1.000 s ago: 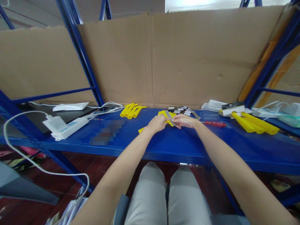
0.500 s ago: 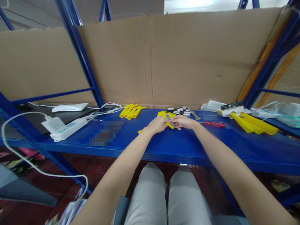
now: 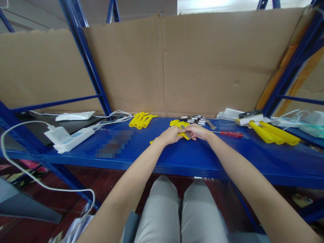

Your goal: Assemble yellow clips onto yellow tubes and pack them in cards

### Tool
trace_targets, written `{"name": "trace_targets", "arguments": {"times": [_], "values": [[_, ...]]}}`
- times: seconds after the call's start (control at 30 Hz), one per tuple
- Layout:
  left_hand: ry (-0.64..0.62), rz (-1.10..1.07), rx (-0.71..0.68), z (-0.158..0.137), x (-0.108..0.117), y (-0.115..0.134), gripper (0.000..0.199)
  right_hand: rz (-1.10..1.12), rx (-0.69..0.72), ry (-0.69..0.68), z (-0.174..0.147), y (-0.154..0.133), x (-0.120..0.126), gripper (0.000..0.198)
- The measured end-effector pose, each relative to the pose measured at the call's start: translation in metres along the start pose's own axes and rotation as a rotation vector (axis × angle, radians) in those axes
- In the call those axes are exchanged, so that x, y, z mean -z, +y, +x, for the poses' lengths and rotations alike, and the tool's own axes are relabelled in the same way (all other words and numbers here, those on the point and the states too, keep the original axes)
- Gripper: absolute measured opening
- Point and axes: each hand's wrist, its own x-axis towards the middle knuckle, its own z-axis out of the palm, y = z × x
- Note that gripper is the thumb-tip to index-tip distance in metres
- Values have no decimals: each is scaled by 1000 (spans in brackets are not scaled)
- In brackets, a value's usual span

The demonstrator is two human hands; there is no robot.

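My left hand point(image 3: 171, 135) is closed around a yellow plastic piece point(image 3: 184, 136), one end of which shows past the thumb. Another bit of yellow pokes out left of the wrist, and whether it belongs to the same piece is hidden. My right hand point(image 3: 196, 131) pinches a flat grey metal piece point(image 3: 187, 133) that lies against the yellow end. Both hands meet low over the blue shelf top point(image 3: 192, 152). Just beyond them lie several small yellow parts point(image 3: 176, 123) in a row and a pile of black-and-white pieces point(image 3: 198, 120).
A red-handled screwdriver point(image 3: 230, 134) and a flat metal piece point(image 3: 210, 124) lie to the right. Yellow tubes stand in a group point(image 3: 142, 121) at left and another point(image 3: 275, 133) at right. A white power strip point(image 3: 74, 139) with cables sits far left. Cardboard point(image 3: 177, 67) walls the back.
The grey metal piece and my right fingers have shifted very slightly to the right. Both hands keep their grips, and everything else stays in place.
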Motion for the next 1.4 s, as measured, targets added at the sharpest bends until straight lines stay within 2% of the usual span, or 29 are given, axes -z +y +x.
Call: {"name": "trace_targets", "arguments": {"times": [0.13, 0.33, 0.53, 0.83, 1.07, 1.23, 1.4], "values": [[2, 15, -22, 1, -1, -2, 40, 28, 3, -24, 3, 2, 4, 19], [-3, 44, -40, 0, -2, -2, 31, 46, -2, -52, 4, 4, 5, 21], [-4, 35, -70, 0, 1, 2, 31, -1, -6, 37, 0, -1, 0, 23], [6, 43, -38, 0, 2, 5, 32, 41, -13, 41, 5, -1, 3, 26], [17, 35, -23, 0, 1, 2, 31, 68, 14, 79, 8, 5, -3, 31], [-4, 41, 0, 0, 0, 1, 30, 48, -4, 154, 7, 4, -5, 31], [-11, 10, 37, 1, -2, -2, 32, 32, 11, 241, 7, 3, 3, 23]]}}
